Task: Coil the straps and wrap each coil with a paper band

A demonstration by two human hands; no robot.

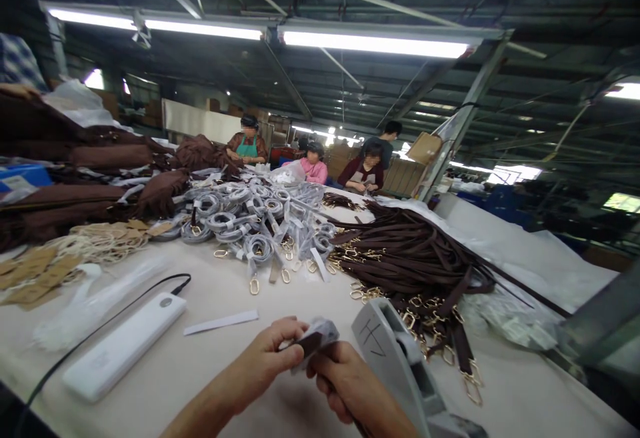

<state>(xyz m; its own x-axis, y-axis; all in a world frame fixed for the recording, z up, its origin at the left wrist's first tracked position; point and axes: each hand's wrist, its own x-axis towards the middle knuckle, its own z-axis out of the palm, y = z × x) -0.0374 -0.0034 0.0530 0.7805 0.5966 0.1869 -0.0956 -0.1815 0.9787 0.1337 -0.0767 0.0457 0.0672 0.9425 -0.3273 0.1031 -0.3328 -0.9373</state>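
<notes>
Both my hands meet low in the middle of the head view over the pale table [210,371]. My left hand [267,358] pinches the end of a dark brown strap [309,343] that has a thin plastic wrap [323,331] round it. My right hand [347,385] is closed round the same strap from the right and below. A grey tape dispenser [400,358] stands just right of my hands. A white paper strip [221,323] lies a little beyond my left hand.
A white power bank [125,345] with a black cable lies at left. Piles of wrapped straps [250,221] and bare brown straps [410,258] with gold clips fill the middle. Brown bags [75,178] and tan tags [45,265] sit left. Several people work at the far end.
</notes>
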